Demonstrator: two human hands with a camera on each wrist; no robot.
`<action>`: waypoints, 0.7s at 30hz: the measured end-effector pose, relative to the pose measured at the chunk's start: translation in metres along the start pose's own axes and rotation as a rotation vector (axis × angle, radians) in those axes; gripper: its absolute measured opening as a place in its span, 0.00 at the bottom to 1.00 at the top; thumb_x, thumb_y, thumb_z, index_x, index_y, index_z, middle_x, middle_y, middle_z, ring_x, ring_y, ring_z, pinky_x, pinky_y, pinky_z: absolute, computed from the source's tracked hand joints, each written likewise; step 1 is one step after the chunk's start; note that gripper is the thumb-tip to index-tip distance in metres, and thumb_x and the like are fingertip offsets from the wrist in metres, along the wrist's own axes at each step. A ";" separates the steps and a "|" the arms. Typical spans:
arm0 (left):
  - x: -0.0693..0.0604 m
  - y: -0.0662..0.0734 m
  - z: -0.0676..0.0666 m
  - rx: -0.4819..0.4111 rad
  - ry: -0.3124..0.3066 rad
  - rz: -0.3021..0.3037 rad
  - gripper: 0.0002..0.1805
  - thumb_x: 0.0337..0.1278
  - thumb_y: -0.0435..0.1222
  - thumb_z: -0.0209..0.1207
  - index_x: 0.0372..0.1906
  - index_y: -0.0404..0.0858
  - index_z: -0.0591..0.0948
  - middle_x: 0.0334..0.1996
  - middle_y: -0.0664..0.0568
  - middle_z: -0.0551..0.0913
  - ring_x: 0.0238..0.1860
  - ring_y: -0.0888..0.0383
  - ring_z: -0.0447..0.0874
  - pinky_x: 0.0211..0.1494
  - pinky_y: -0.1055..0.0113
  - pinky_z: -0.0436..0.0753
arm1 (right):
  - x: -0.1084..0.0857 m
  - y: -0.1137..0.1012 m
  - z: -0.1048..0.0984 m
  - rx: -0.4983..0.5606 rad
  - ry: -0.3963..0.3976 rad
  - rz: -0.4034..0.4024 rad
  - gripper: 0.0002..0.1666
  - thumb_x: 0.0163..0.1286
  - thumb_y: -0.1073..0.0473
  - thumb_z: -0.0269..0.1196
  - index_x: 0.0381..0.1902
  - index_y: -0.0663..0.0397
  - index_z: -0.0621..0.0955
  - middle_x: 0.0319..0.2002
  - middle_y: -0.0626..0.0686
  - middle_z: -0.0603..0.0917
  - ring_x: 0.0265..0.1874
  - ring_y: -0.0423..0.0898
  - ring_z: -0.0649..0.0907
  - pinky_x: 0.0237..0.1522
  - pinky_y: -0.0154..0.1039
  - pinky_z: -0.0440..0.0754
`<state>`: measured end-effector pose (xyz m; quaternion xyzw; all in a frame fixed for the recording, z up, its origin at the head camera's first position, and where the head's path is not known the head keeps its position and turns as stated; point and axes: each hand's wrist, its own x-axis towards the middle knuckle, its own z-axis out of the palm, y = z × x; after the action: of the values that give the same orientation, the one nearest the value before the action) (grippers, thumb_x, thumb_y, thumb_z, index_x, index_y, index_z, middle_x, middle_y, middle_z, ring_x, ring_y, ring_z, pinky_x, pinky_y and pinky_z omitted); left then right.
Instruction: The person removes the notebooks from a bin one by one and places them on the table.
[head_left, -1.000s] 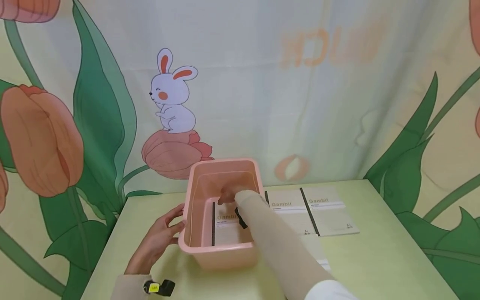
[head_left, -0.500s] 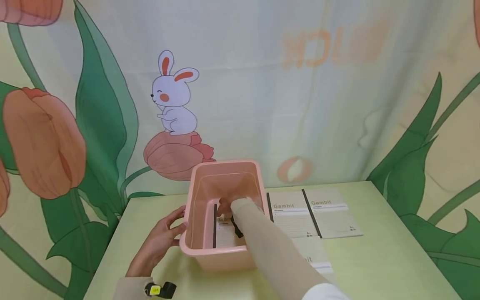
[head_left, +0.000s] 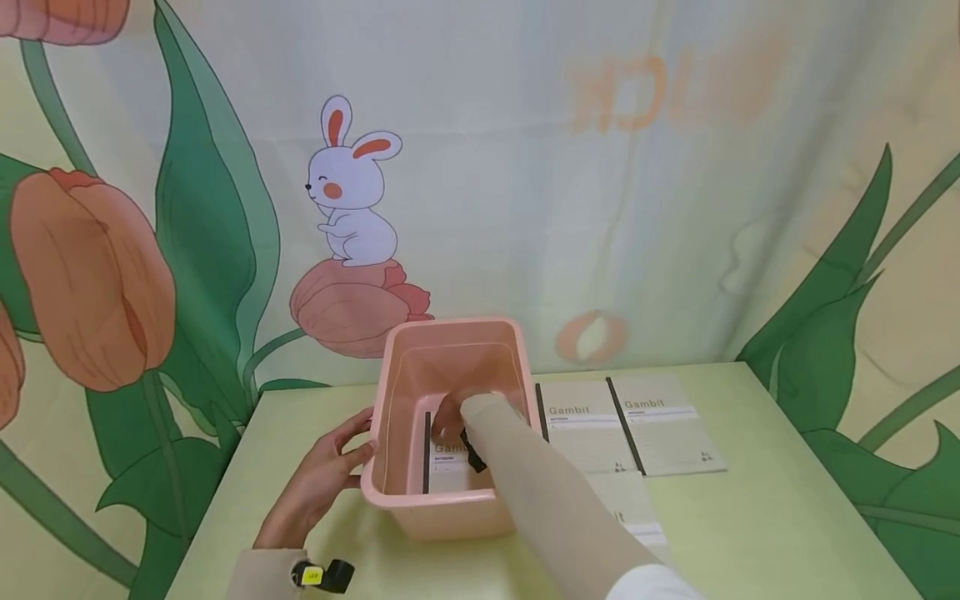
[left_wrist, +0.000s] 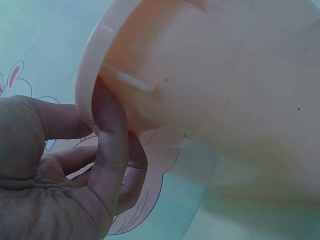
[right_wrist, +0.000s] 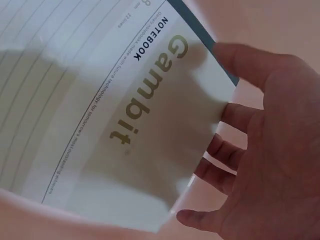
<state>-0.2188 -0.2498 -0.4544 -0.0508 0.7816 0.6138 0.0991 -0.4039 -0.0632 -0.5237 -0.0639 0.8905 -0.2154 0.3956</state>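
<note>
A pink plastic bin (head_left: 438, 518) stands on the table, and my left hand (head_left: 318, 475) grips its left rim. The left wrist view shows thumb and fingers curled round the rim (left_wrist: 92, 55). Inside the bin, a light-coloured Gambit notebook (head_left: 448, 479) with a dark spine lies cover up on the floor. My right hand (head_left: 452, 410) is down in the bin at the notebook's far edge. In the right wrist view its spread fingers (right_wrist: 235, 117) touch along the edge of the notebook (right_wrist: 115, 105), without closing round it. The right sleeve hides part of the notebook.
Right of the bin lie two similar notebooks, one near the bin (head_left: 581, 433) and one farther right (head_left: 671, 433). Another notebook (head_left: 622, 496) lies in front, partly under the right forearm. A printed curtain (head_left: 480, 208) hangs behind the green table (head_left: 765, 517).
My right hand has moved a little lower and nearer inside the bin, and the notebook has slid slightly toward the bin's near wall. The left hand keeps its grip on the rim.
</note>
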 end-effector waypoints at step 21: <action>-0.002 0.000 0.004 -0.012 0.005 0.007 0.31 0.70 0.35 0.54 0.75 0.48 0.62 0.72 0.43 0.64 0.64 0.41 0.73 0.50 0.54 0.86 | -0.067 -0.007 -0.016 -0.198 0.466 -0.345 0.38 0.21 0.36 0.84 0.36 0.25 0.80 0.35 0.38 0.81 0.39 0.35 0.76 0.43 0.33 0.79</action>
<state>-0.2168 -0.2456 -0.4552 -0.0501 0.7784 0.6186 0.0945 -0.3708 -0.0450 -0.4659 -0.2014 0.9499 -0.2003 0.1300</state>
